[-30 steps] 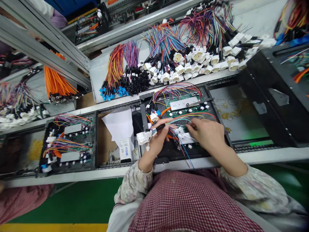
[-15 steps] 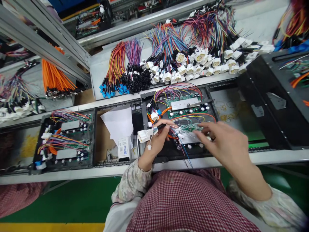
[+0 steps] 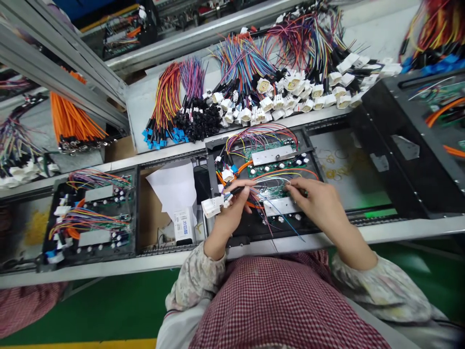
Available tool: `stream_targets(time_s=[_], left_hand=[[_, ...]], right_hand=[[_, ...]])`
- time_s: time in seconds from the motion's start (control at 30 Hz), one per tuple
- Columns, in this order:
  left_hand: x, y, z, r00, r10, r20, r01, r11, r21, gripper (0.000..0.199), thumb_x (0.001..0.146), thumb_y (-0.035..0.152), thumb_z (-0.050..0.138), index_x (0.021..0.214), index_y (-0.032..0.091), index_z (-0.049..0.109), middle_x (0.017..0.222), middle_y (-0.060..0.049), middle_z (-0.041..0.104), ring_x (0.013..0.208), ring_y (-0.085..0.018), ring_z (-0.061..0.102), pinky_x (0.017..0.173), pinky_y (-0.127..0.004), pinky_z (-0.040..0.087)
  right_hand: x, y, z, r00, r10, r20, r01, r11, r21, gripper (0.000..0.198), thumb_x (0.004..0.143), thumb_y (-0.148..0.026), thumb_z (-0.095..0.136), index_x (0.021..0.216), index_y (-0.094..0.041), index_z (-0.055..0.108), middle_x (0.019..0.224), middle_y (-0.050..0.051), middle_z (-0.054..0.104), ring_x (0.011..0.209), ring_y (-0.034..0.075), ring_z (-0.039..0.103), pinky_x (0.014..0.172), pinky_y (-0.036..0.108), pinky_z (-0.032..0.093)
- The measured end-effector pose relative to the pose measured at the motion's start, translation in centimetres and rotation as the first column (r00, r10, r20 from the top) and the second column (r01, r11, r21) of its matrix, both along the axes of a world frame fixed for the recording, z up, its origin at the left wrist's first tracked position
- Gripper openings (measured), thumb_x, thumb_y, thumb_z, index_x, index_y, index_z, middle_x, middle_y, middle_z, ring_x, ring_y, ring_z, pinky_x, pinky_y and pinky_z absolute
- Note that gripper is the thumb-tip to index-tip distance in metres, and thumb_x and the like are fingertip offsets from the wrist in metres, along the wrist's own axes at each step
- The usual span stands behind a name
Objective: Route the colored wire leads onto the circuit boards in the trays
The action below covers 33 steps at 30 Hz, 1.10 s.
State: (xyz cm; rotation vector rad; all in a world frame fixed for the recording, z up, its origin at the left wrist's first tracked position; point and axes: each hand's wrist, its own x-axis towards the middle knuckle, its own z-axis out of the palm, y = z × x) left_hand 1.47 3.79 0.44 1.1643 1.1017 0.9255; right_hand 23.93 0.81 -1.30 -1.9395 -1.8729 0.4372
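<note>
My left hand point(image 3: 232, 211) is closed round the black-sleeved part of a wire harness. Its white connector point(image 3: 212, 206) sticks out to the left, and loose blue and dark wires point(image 3: 285, 224) hang to the right over the board. At the upper edge of the lower circuit board point(image 3: 278, 193), my right hand point(image 3: 314, 198) pinches the end of a thin pale wire that arcs across from the harness. The fingertips partly hide that end. A flat metal bar point(image 3: 281, 207) lies along this board. Just behind, the upper circuit board point(image 3: 274, 156) carries many coloured wires in the same black tray point(image 3: 236, 237).
Several wire bundles with white connectors point(image 3: 292, 82) lie on the shelf behind. A second tray of wired boards point(image 3: 96, 194) sits to the left, past white paper point(image 3: 174, 186) and a small box point(image 3: 184, 227). A black housing point(image 3: 394, 145) stands on the right.
My right hand has moved left and closed its fingertips on a wire; they were apart before. The loose blue wires have swung right. The whole view has shifted slightly.
</note>
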Motion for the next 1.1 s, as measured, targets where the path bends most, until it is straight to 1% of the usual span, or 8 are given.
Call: stream_targets(time_s=[0.3, 0.47, 0.6, 0.63, 0.7, 0.8, 0.9, 1.1], left_hand=[[0.0, 0.0, 0.2, 1.000, 0.007, -0.008, -0.007, 1.000, 0.003, 0.032, 0.092, 0.049, 0.064, 0.102, 0.019, 0.069, 0.091, -0.005, 0.072, 0.057, -0.009, 0.064, 0.047, -0.017, 0.050], [0.1, 0.1, 0.3, 1.000, 0.012, -0.004, -0.012, 1.000, -0.001, 0.029, 0.093, 0.047, 0.064, 0.102, 0.019, 0.069, 0.094, -0.005, 0.074, 0.058, -0.008, 0.064, 0.048, -0.017, 0.051], [0.2, 0.2, 0.3, 0.999, 0.003, 0.042, -0.003, 1.000, 0.000, 0.026, 0.093, 0.044, 0.064, 0.102, 0.020, 0.068, 0.092, -0.005, 0.074, 0.062, -0.010, 0.067, 0.048, -0.017, 0.052], [0.2, 0.2, 0.3, 0.998, -0.005, 0.060, 0.005, 1.000, 0.000, 0.026, 0.094, 0.044, 0.064, 0.103, 0.020, 0.067, 0.090, -0.005, 0.074, 0.065, -0.011, 0.069, 0.048, -0.017, 0.053], [0.3, 0.2, 0.4, 0.995, -0.018, 0.098, 0.018, 1.000, -0.003, 0.024, 0.094, 0.043, 0.063, 0.102, 0.020, 0.066, 0.089, -0.005, 0.074, 0.073, -0.014, 0.072, 0.050, -0.017, 0.055], [0.3, 0.3, 0.3, 0.990, -0.030, 0.139, 0.030, 1.000, -0.001, 0.024, 0.094, 0.042, 0.063, 0.103, 0.020, 0.066, 0.092, -0.005, 0.075, 0.080, -0.016, 0.075, 0.052, -0.018, 0.058], [0.3, 0.2, 0.1, 0.992, -0.036, 0.122, 0.036, 0.999, 0.005, 0.025, 0.095, 0.041, 0.062, 0.107, 0.020, 0.066, 0.092, -0.006, 0.075, 0.080, -0.016, 0.076, 0.051, -0.018, 0.057], [0.1, 0.3, -0.2, 0.996, -0.032, 0.083, 0.031, 0.999, 0.012, 0.029, 0.095, 0.044, 0.062, 0.110, 0.019, 0.067, 0.092, -0.007, 0.076, 0.078, -0.016, 0.076, 0.051, -0.018, 0.057]], right_hand=[[0.1, 0.9, 0.4, 0.995, -0.015, 0.101, 0.024, 0.996, -0.089, 0.024, 0.090, -0.036, 0.058, 0.094, -0.026, 0.079, 0.084, 0.004, 0.077, 0.071, 0.022, 0.069, 0.059, 0.030, 0.039], [-0.8, -1.7, 2.9, 0.992, -0.047, 0.118, 0.040, 0.998, 0.057, 0.033, 0.094, -0.046, 0.054, 0.105, -0.023, 0.076, 0.081, 0.004, 0.076, 0.067, 0.020, 0.068, 0.057, 0.029, 0.038], [-1.6, -4.2, 3.7, 0.977, 0.163, 0.138, -0.155, 0.985, -0.071, 0.036, 0.097, -0.045, 0.046, 0.087, -0.025, 0.074, 0.060, -0.001, 0.068, 0.047, 0.016, 0.057, 0.050, 0.029, 0.027], [-1.4, -4.4, 3.6, 0.977, 0.154, 0.145, -0.144, 0.987, -0.077, 0.039, 0.098, -0.046, 0.045, 0.081, -0.025, 0.073, 0.058, 0.000, 0.067, 0.046, 0.016, 0.056, 0.049, 0.029, 0.026], [-0.4, -4.2, 3.4, 0.987, -0.022, 0.162, 0.024, 1.000, -0.011, 0.043, 0.098, -0.050, 0.045, 0.075, -0.023, 0.071, 0.057, 0.001, 0.065, 0.048, 0.016, 0.055, 0.050, 0.029, 0.028], [1.4, -3.0, 2.8, 0.967, -0.227, 0.116, 0.216, 0.972, 0.096, 0.039, 0.097, -0.050, 0.048, 0.087, -0.022, 0.074, 0.071, 0.004, 0.071, 0.060, 0.018, 0.061, 0.056, 0.029, 0.036], [2.0, -1.8, 1.7, 0.987, -0.128, 0.099, 0.121, 0.990, 0.073, 0.033, 0.097, -0.043, 0.049, 0.098, -0.023, 0.075, 0.088, 0.006, 0.075, 0.071, 0.020, 0.066, 0.059, 0.030, 0.037], [1.5, -1.3, 0.5, 0.978, -0.149, 0.148, 0.145, 0.989, 0.038, 0.033, 0.095, -0.042, 0.050, 0.099, -0.023, 0.077, 0.080, 0.006, 0.074, 0.065, 0.021, 0.064, 0.055, 0.030, 0.032]])
